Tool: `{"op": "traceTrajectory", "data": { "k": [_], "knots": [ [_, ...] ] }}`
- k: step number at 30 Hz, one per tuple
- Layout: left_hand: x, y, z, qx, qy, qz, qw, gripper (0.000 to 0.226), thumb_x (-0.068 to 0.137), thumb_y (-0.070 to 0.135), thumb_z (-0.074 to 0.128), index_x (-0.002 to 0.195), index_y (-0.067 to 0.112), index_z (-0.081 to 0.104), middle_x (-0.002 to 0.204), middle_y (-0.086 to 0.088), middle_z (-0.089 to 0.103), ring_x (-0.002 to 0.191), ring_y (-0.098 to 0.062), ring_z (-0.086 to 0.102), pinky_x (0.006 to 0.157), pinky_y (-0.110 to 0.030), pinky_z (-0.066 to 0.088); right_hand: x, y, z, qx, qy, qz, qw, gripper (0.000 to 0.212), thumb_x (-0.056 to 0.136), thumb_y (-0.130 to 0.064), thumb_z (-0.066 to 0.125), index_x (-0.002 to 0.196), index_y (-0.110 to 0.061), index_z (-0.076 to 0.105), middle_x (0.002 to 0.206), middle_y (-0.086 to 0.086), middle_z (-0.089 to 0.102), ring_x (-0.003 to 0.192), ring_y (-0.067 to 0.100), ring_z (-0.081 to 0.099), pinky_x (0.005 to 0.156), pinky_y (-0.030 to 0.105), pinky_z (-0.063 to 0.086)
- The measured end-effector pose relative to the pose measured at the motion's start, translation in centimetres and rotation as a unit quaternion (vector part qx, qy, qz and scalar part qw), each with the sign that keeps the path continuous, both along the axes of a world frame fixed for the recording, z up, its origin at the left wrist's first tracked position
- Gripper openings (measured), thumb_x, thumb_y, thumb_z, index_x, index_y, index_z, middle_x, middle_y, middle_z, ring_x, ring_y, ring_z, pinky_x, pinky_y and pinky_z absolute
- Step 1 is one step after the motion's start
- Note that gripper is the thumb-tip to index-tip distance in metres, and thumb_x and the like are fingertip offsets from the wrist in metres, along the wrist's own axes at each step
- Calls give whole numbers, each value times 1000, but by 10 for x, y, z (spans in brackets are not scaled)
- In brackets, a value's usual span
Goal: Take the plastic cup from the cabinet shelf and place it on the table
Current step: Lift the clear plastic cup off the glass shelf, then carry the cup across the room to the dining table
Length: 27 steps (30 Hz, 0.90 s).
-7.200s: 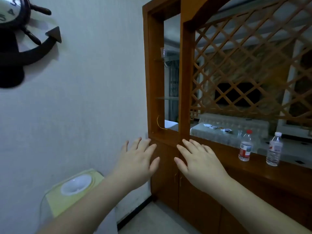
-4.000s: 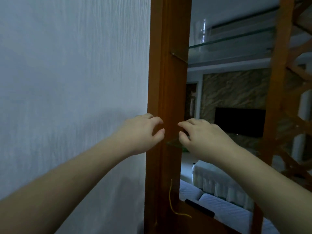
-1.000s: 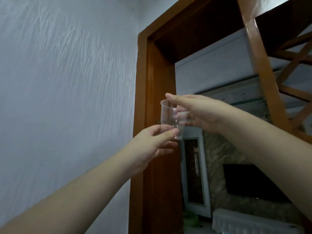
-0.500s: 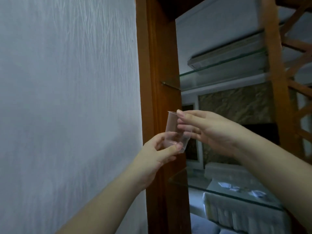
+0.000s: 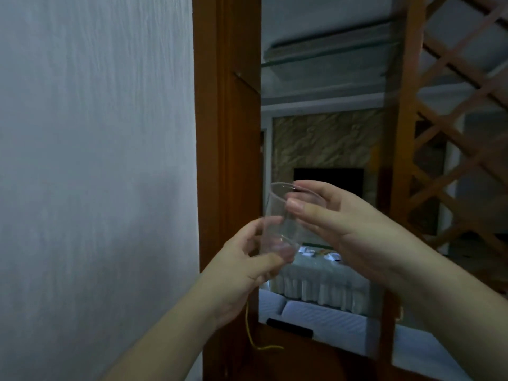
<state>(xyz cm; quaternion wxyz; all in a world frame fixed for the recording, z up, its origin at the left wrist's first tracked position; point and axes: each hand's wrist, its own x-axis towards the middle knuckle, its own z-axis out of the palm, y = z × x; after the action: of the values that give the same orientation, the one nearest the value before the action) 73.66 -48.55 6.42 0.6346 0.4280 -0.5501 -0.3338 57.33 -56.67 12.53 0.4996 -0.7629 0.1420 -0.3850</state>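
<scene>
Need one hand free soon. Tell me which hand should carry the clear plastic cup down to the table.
Right. The right hand wraps the clear plastic cup at its rim and side wall, while the left hand only pinches its base.

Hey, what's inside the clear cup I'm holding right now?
The plastic cup looks empty; the cabinet frame shows through it. The left hand and right hand fingers cover part of its base and rim.

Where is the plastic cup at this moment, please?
The plastic cup is off the shelf, near the middle of the head view, held between both hands: left hand at its base, right hand at its rim, before the wooden cabinet frame.
</scene>
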Motion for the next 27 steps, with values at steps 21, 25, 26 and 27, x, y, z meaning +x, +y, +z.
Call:
{"op": "traceTrajectory", "data": {
  "k": [21,25,26,27],
  "knots": [
    [-267,-57,-52,172,232,-270,919,43,84,42,61,108,9,74,113,-23,68,98,-39,70,69,-38,61,-282,17,-60,23,21,-237,971,81,61,-48,83,133,-29,50,120,-13,66,108,-3,61,88,21,50],
    [-357,-58,-64,203,222,-298,906,37,82,34,61,108,11,74,121,-26,64,94,-37,71,66,-37,61,-366,35,-75,36,17,-294,955,82,61,-47,84,133,-29,49,124,-9,64,111,1,61,95,29,48],
    [-379,-58,-67,209,218,-305,903,36,83,33,61,108,10,74,121,-26,63,93,-36,71,66,-37,61,-387,41,-78,37,18,-310,950,83,61,-48,85,133,-29,49,124,-9,64,112,1,61,95,29,48],
    [-401,-57,-70,217,215,-313,899,35,85,31,60,109,9,74,119,-26,64,93,-36,71,66,-38,61,-408,47,-81,39,19,-323,945,84,61,-47,85,134,-29,49,125,-8,63,113,2,60,94,27,48]
  ]
}}
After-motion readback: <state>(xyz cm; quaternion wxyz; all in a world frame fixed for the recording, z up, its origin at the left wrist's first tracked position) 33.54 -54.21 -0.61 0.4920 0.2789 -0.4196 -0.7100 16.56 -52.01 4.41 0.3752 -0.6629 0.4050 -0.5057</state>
